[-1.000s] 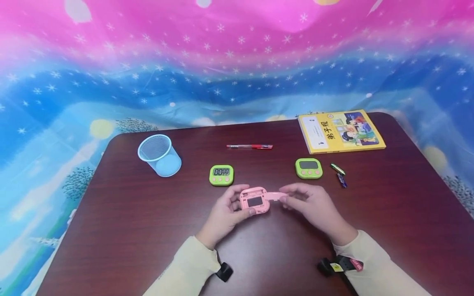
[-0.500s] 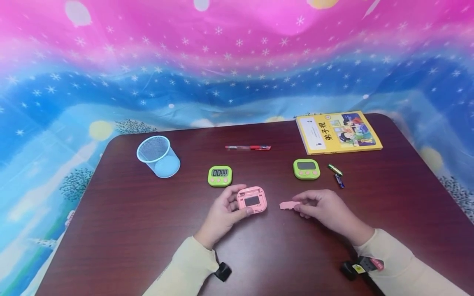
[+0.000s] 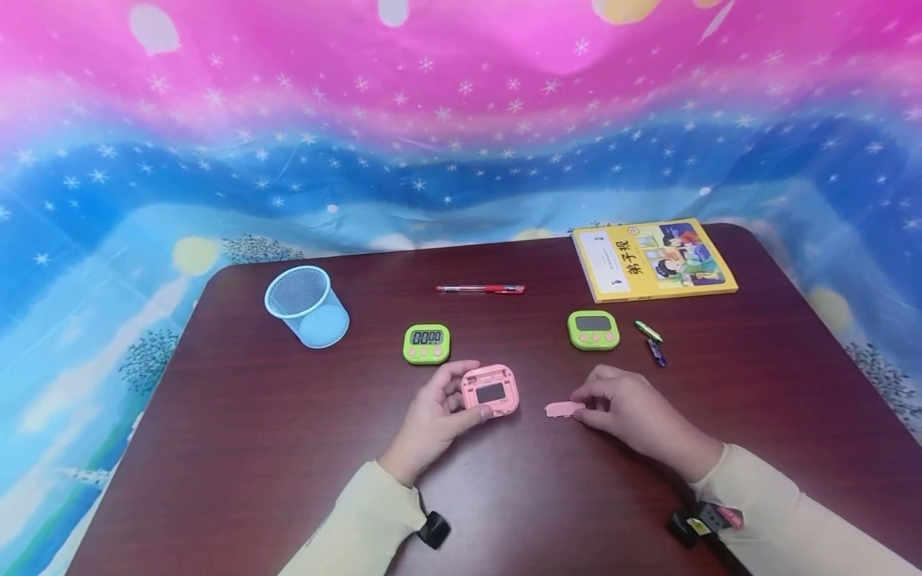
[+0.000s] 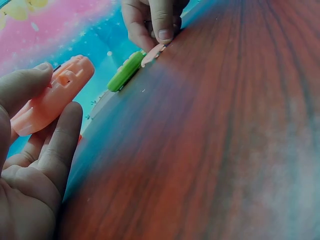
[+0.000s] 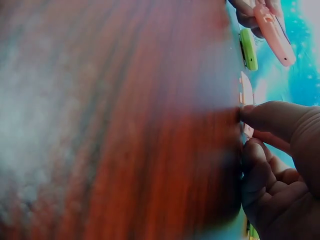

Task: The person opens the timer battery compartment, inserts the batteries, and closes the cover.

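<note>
while left hand (image 3: pixel 434 418) grips pink casing (image 3: pixel 491 392), right hand (image 3: pixel 637 412) pinches flat pink piece (image 3: pixel 562 410) near it; yellow book (image 3: pixel 654 261) lies by surface (image 3: pixel 288 448)'s far right corner.

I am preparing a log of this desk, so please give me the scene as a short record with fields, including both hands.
Left hand: holds the pink device, its open side showing
Right hand: pinches the pink cover, apart from the device
Left green timer: digits showing
Right green timer: display blank
Batteries: green one and purple one, beside the right green timer
Pen: red, lying flat
Book: yellow, far right
Mesh cup: light blue, far left
</note>
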Motion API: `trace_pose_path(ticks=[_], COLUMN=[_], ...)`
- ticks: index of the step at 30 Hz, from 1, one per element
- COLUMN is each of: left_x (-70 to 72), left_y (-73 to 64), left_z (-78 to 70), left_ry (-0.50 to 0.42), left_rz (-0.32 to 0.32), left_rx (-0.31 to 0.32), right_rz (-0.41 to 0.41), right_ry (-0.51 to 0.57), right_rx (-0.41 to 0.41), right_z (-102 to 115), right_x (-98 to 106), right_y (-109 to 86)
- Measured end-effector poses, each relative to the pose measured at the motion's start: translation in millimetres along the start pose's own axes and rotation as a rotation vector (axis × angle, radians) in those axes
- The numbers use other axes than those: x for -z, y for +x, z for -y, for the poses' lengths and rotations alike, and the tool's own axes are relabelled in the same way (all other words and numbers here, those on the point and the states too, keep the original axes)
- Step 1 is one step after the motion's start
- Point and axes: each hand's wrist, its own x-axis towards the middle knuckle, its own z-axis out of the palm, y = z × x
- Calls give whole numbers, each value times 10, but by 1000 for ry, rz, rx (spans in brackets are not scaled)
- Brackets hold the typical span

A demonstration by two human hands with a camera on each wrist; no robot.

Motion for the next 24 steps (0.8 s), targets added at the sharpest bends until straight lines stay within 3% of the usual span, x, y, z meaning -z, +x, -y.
trace_pose_path(ticks=[4, 7, 13, 18, 21, 24], left_x=[11, 14, -3, -9, -3, 13], left_y=[-15, -18, -10, -2, 8, 16], left_z=[13, 36, 67, 53, 35, 28], left_ry=[4, 7, 11, 27, 30, 34], left_rz=[-3, -2, 7, 20, 30, 34], left_rx=[7, 12, 7, -6, -19, -23], right_rz=[12, -34, -242, -440, -496, -487], right_ry=[4, 37, 80, 73, 53, 39], right_rx=[-5, -17, -77, -196, -271, -329], right_z=[-2, -28, -143, -301, -405, -512], right_x=[-8, -8, 99, 231, 297, 355], right_y=[3, -14, 14, 98, 159, 211])
